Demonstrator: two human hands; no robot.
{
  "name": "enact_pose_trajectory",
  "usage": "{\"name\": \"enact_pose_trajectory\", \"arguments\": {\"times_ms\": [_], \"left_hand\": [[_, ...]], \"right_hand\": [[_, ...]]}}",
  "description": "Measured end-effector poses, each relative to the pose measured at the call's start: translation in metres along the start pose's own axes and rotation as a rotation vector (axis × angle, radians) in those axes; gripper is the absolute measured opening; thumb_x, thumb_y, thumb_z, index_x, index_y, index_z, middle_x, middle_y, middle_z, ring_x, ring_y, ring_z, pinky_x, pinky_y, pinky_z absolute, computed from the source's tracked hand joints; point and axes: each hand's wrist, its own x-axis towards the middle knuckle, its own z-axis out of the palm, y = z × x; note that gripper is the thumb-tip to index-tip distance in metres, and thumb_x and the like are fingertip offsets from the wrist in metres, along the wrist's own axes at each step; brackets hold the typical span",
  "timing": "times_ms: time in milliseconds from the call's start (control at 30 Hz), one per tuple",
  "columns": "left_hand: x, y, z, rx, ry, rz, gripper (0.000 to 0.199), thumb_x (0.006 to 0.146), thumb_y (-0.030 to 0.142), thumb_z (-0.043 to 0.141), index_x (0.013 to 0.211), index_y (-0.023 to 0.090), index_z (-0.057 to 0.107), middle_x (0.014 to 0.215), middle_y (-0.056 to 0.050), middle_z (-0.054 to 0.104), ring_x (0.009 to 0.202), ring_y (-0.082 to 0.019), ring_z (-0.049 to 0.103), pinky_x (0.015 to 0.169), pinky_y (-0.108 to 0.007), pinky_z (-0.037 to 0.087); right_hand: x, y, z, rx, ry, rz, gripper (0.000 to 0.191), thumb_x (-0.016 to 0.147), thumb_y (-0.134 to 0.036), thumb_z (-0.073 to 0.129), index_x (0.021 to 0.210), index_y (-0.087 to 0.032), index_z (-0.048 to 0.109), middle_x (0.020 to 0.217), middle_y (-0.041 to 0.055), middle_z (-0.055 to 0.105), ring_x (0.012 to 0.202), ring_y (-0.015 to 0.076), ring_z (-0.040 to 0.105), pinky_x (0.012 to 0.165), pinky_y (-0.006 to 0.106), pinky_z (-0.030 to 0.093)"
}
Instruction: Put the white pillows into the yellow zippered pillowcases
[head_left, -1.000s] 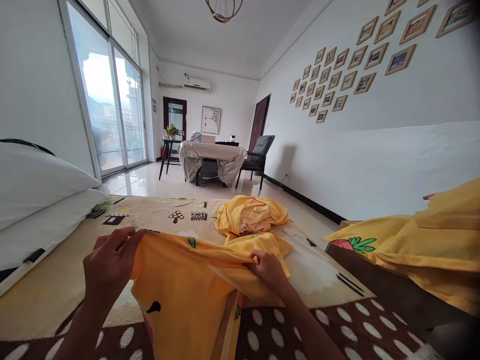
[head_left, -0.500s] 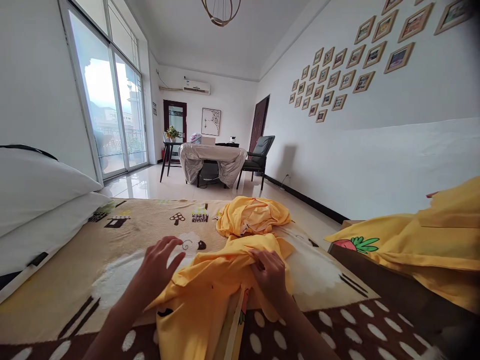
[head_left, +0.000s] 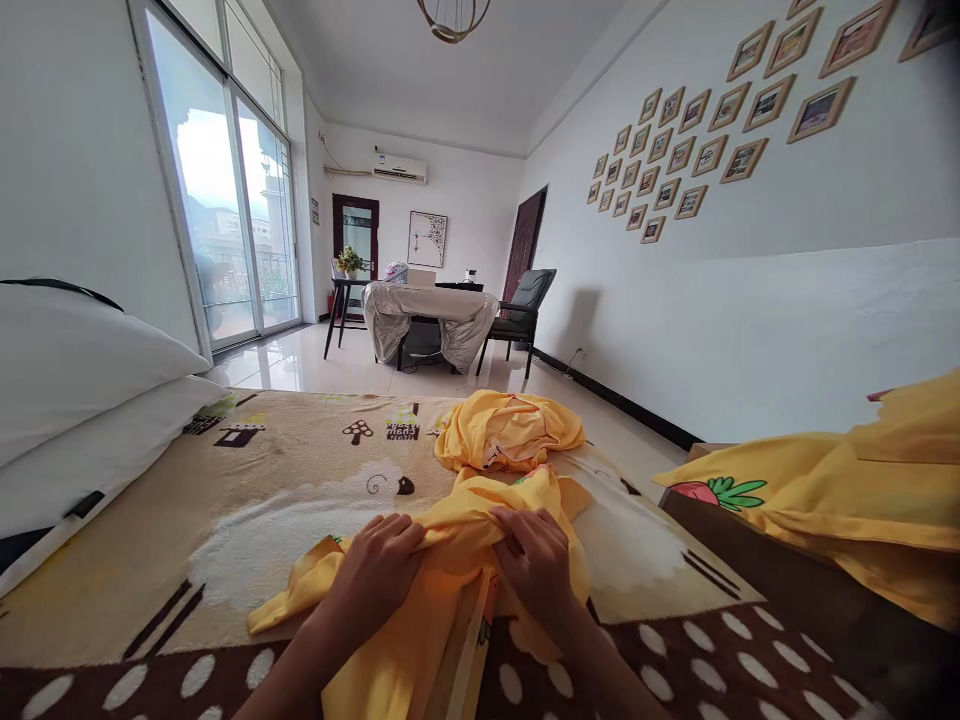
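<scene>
A yellow garment [head_left: 457, 530] with a printed carrot pattern lies bunched on the patterned blanket [head_left: 277, 460], one part of it spreading left and another hanging toward me. My left hand [head_left: 386, 560] is closed on its upper left fold. A short way to the right, my right hand [head_left: 536, 550] pinches the same fabric with bent fingers. Just beyond the hands sits a second crumpled heap of yellow cloth [head_left: 510, 430], close against the garment; whether the two are joined I cannot tell.
White pillows [head_left: 90, 390] are stacked at the left. More yellow cloth with a radish print [head_left: 840, 480] drapes over a brown surface at the right. Farther back stand a covered table [head_left: 427, 305], a black chair [head_left: 525, 310] and a plant [head_left: 349, 262].
My left hand has come down and right from above the blanket and closed on the garment. The cloth's left part now lies farther left. My right hand keeps its hold.
</scene>
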Motion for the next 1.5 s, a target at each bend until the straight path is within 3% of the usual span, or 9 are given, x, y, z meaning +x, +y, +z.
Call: {"name": "enact_pose_trajectory", "arguments": {"times_ms": [267, 400, 467, 633, 800, 1000, 1133, 1267, 1500], "left_hand": [[-0.003, -0.031, -0.064, -0.661, 0.409, -0.339, 0.032, 0.08, 0.043, 0.056, 0.064, 0.016, 0.053, 0.059, 0.002, 0.043, 0.058, -0.01, 0.04, 0.052, -0.021, 0.033], [-0.008, -0.043, -0.087, -1.051, 0.689, -0.494, 0.026, 0.068, 0.039, 0.067, 0.072, 0.016, 0.056, 0.067, 0.001, 0.051, 0.06, -0.01, 0.045, 0.051, -0.02, 0.038], [-0.013, -0.049, -0.1, -1.094, 0.735, -0.482, 0.019, 0.067, 0.031, 0.066, 0.068, 0.016, 0.055, 0.073, -0.001, 0.054, 0.065, -0.012, 0.049, 0.053, -0.022, 0.041], [-0.027, -0.074, -0.116, -0.987, 0.422, -0.42, 0.015, 0.068, 0.021, 0.056, 0.061, 0.014, 0.046, 0.078, -0.001, 0.058, 0.071, -0.012, 0.051, 0.059, -0.02, 0.041], [-0.032, -0.104, -0.103, -0.768, 0.061, -0.367, 0.028, 0.071, 0.028, 0.057, 0.097, 0.02, 0.053, 0.085, -0.003, 0.064, 0.077, -0.016, 0.059, 0.064, -0.022, 0.046], [-0.029, -0.078, -0.078, -0.26, -0.349, -0.345, 0.038, 0.079, 0.04, 0.051, 0.112, 0.022, 0.059, 0.092, -0.007, 0.067, 0.085, -0.022, 0.062, 0.076, -0.032, 0.049], [-0.017, -0.049, -0.047, -0.081, -0.453, -0.343, 0.043, 0.076, 0.034, 0.05, 0.116, 0.018, 0.057, 0.11, -0.011, 0.062, 0.104, -0.027, 0.057, 0.093, -0.041, 0.044], [-0.013, -0.048, -0.022, -0.028, -0.5, -0.281, 0.05, 0.067, 0.015, 0.05, 0.117, 0.019, 0.056, 0.117, -0.011, 0.057, 0.109, -0.024, 0.056, 0.093, -0.034, 0.044], [-0.013, -0.06, -0.04, -0.059, -0.424, -0.347, 0.035, 0.068, 0.012, 0.045, 0.098, 0.018, 0.061, 0.094, -0.005, 0.062, 0.091, -0.02, 0.057, 0.081, -0.029, 0.043]], "right_hand": [[0.001, 0.009, 0.011, -0.084, -0.366, 0.163, 0.023, 0.083, -0.029, 0.057, 0.102, -0.019, 0.064, 0.091, 0.0058, 0.069, 0.08, 0.019, 0.06, 0.071, 0.028, 0.035], [0.002, 0.013, 0.011, -0.132, -0.513, 0.253, 0.025, 0.079, -0.015, 0.052, 0.099, -0.021, 0.067, 0.084, 0.0049, 0.066, 0.076, 0.0181, 0.056, 0.067, 0.027, 0.034], [0.003, 0.017, 0.011, -0.086, -0.513, 0.308, 0.024, 0.081, -0.014, 0.046, 0.09, -0.021, 0.068, 0.08, 0.0043, 0.063, 0.073, 0.0171, 0.054, 0.066, 0.027, 0.034], [0.005, 0.028, 0.012, 0.063, -0.277, 0.29, 0.014, 0.079, -0.02, 0.049, 0.075, -0.019, 0.062, 0.09, 0.0058, 0.059, 0.089, 0.0195, 0.052, 0.078, 0.03, 0.039], [0.004, 0.03, 0.012, 0.11, -0.245, 0.266, 0.015, 0.078, -0.017, 0.046, 0.071, -0.019, 0.059, 0.096, 0.0049, 0.065, 0.094, 0.02, 0.055, 0.087, 0.035, 0.032], [0.002, 0.027, 0.015, 0.12, -0.335, 0.342, 0.018, 0.073, -0.012, 0.041, 0.072, -0.018, 0.058, 0.071, 0.0029, 0.064, 0.072, 0.0183, 0.054, 0.073, 0.03, 0.036], [-0.001, 0.031, 0.019, 0.103, -0.334, 0.377, 0.028, 0.071, -0.009, 0.04, 0.085, -0.019, 0.061, 0.082, 0.004, 0.068, 0.078, 0.0203, 0.055, 0.072, 0.03, 0.038], [-0.002, 0.035, 0.02, 0.107, -0.281, 0.35, 0.033, 0.07, -0.007, 0.038, 0.09, -0.018, 0.062, 0.088, 0.0052, 0.068, 0.084, 0.0209, 0.058, 0.078, 0.032, 0.039], [0.001, 0.036, 0.018, 0.041, -0.252, 0.32, 0.021, 0.073, -0.009, 0.04, 0.081, -0.018, 0.057, 0.08, 0.0049, 0.064, 0.081, 0.0199, 0.057, 0.075, 0.031, 0.037]]}}
